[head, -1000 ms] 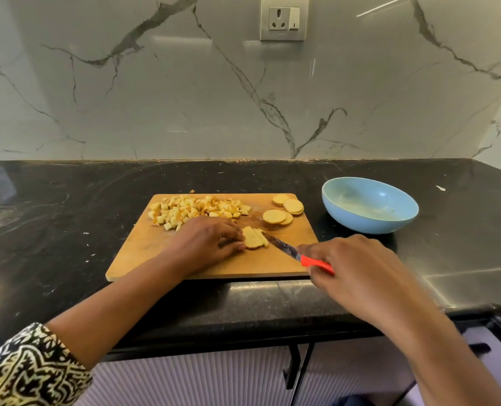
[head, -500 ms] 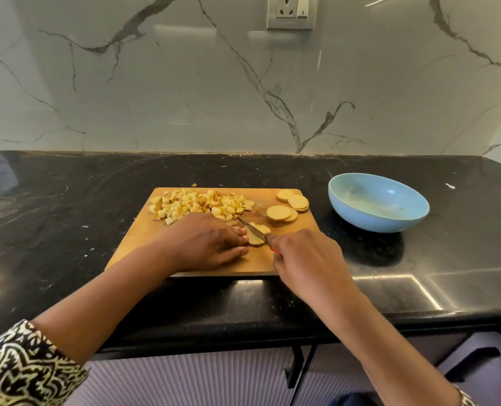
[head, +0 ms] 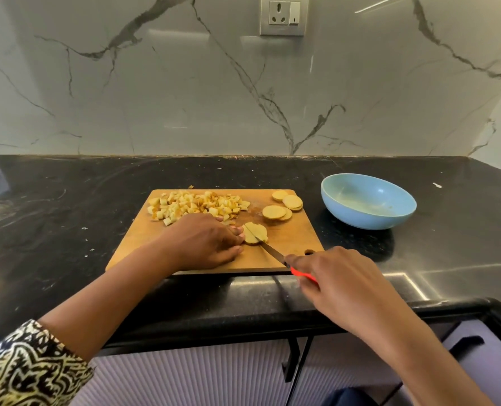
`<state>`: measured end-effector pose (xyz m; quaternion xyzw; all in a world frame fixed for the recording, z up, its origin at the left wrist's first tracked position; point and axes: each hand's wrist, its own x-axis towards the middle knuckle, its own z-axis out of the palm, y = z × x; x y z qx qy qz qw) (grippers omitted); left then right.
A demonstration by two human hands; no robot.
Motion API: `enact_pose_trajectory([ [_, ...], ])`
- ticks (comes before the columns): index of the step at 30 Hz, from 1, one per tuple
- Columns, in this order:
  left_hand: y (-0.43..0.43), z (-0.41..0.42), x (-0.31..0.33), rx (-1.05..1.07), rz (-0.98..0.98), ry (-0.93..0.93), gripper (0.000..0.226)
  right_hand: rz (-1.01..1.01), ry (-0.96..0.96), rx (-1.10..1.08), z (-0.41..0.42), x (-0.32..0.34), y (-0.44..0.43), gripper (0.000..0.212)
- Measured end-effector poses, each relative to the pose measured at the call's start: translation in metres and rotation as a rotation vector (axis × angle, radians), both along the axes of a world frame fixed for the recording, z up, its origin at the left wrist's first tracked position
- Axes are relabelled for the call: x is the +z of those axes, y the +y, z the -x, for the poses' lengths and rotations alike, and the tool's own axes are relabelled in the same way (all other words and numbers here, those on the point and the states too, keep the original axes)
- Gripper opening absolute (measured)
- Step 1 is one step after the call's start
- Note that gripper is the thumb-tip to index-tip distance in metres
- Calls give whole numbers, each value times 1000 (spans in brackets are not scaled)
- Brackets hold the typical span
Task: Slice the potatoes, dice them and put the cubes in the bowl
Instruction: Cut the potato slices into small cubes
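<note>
On the wooden cutting board (head: pixel 297 240), the left hand (head: pixel 205 241) steadies a potato slice (head: pixel 256 232), its bent fingers (head: pixel 232 234) gripping the slice's left edge. The right hand (head: pixel 340 282) is clasped around the orange handle of a knife (head: pixel 274 254) whose blade lies across that slice. A heap of potato cubes (head: pixel 196 205) sits at the board's far left and uncut round slices (head: pixel 284 207) at its far right, while the blue bowl (head: pixel 360 222) stands on the black worktop (head: pixel 67 200) just right of the board.
</note>
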<state>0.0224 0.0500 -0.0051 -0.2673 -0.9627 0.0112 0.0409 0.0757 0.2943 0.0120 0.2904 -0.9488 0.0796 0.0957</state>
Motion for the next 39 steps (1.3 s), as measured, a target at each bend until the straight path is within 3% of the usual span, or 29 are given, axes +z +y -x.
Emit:
enact_pose_trajectory([
  [6,-2,-8,3,36,48,-24,45,23,49,-47,-3,9,4,37],
  [12,-5,-7,2,35,83,-25,46,126,60,-27,8,-8,-18,43],
  [21,-7,-5,-1,12,80,-32,55,-54,87,-27,24,-22,-44,48],
  [25,-3,-6,0,35,123,-6,49,-13,55,-19,28,-25,-41,47],
  [30,-7,-3,-2,11,-4,-34,51,54,-7,-4,4,-18,-11,46],
  [39,-11,7,-3,93,-363,-62,29,186,-186,-60,-5,7,23,35],
])
